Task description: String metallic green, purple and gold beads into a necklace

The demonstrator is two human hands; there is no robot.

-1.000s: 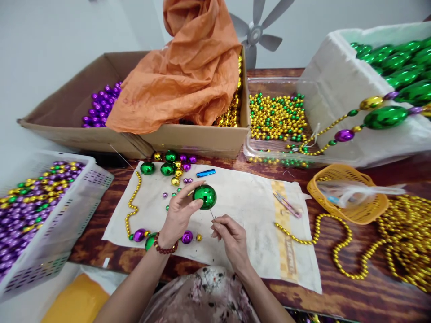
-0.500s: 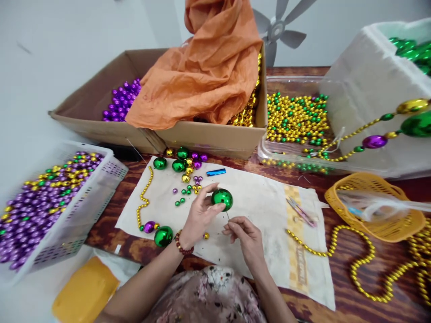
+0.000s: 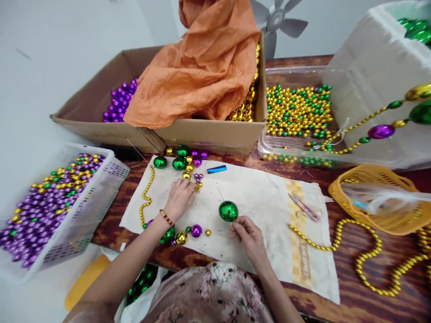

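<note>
My right hand pinches at the lower right of a large shiny green bead. A thin needle runs through the bead and sticks out above it; its lower end is hidden at my fingertips. My left hand lies palm down over the cloth, fingers bent together, covering small green beads. Whatever is under its fingertips cannot be made out. Beside them lie small purple beads and small gold beads. Near my left wrist runs a row with a gold bead and a purple bead.
Large green beads and a blue lighter lie at the back of the white cloth. Snips lie right. Around stand a cardboard box, a white basket, a clear bin and a yellow basket.
My left hand has let go of the green bead and moved left to the small beads. The needle now sticks out above the bead, which my right hand supports lower down.
</note>
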